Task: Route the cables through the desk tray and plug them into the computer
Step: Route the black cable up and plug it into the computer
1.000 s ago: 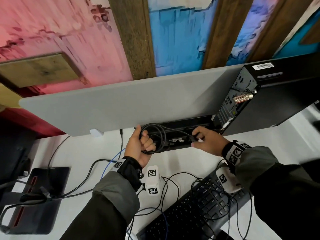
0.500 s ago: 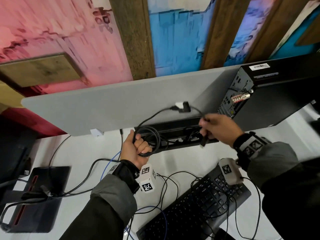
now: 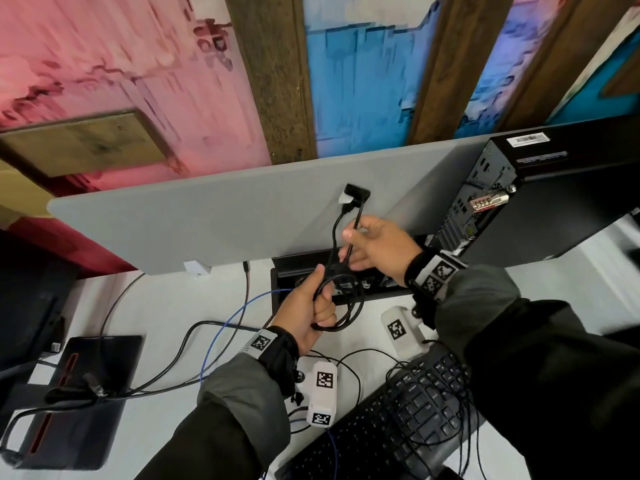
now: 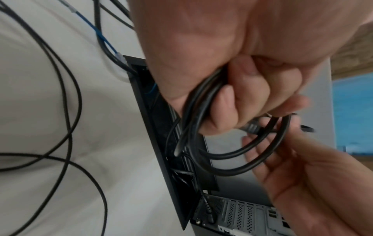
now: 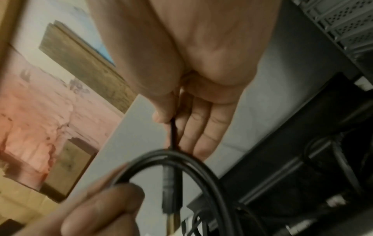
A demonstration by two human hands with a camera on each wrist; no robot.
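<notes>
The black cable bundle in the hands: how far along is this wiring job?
Partly done. Some cables, including a blue cable, already run into the desk tray. In hand: the left hand grips the coiled black cable, while the right hand pinches a strand of it above the tray. Left to do: this cable is not yet plugged into the computer, and loose cables lie over the keyboard.

Black cable (image 3: 341, 306), partly coiled, loops held up above the tray, plug end (image 3: 356, 194) raised higher. Black desk tray (image 3: 282, 268), open slot sunk in white table, cables inside. Black computer tower (image 3: 554, 202) upright beside the tray, rear ports facing it.
</notes>
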